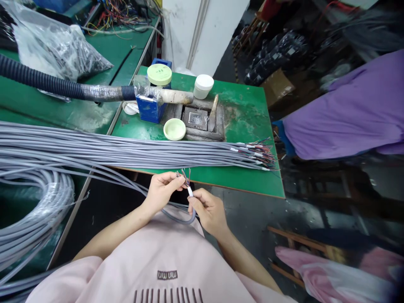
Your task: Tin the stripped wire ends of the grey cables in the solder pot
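Low centre of frame, just above a pale pink sweatshirt [158, 256], both hands work one grey cable [186, 220]. Right hand [208, 211] pinches the cable's white sleeve [190, 191] between thumb and fingertips; left hand [162, 192], fingers pressed together, pinches near the thin coloured wires [185, 176] fanning from the end. Cable end points up and away, nearly upright, its round slack dipping in a loop below the hands. Chest print, inverted in this view, seems to read "miu miu". Across mid-frame, a long bundle of similar grey cables [126, 151] lies over a green workbench [246, 105], stripped ends to the right. Farther up: corrugated black hose [41, 75], blue box [150, 108], square metal pot [195, 118]. Lower left, coiled grey cable [38, 202].
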Demonstrator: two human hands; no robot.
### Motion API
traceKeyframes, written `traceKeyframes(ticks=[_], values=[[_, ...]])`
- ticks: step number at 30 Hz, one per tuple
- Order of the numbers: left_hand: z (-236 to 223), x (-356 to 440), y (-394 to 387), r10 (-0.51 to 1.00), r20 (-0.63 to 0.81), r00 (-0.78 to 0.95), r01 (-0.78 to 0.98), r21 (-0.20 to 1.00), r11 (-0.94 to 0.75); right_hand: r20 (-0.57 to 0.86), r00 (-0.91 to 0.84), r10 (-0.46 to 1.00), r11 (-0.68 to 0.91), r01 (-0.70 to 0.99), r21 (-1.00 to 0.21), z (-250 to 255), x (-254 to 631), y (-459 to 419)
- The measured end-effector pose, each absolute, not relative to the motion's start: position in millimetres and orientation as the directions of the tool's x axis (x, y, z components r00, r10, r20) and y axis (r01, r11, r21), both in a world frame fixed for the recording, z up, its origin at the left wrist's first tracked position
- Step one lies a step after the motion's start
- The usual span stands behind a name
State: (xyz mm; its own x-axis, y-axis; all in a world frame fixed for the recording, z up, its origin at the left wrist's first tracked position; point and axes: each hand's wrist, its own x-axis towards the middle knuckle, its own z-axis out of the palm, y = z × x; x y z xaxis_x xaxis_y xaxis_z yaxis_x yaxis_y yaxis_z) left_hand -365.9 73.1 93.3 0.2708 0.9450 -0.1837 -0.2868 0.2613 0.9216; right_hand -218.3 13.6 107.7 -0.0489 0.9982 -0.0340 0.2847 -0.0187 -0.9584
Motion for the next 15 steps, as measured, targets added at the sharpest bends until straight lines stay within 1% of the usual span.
traceKeyframes(ticks=[6, 12, 15], values=[[91.8, -366.0, 74.0, 0.943, -0.195, 0.269, -0.318, 0.906, 0.278, -0.069, -0.056, 0.996, -0.054, 0.231, -0.971, 106.7, -217.6, 14.8], [91.6, -364.7, 73.4, 0.939, -0.223, 0.261, -0.287, 0.911, 0.296, -0.096, -0.046, 0.994, -0.083, 0.218, -0.972, 106.4, -219.6, 16.3], [92.1, -364.2, 73.4, 0.935, -0.191, 0.297, -0.239, 0.934, 0.267, -0.095, -0.014, 0.995, -0.089, 0.229, -0.969, 106.1, -214.2, 13.2]])
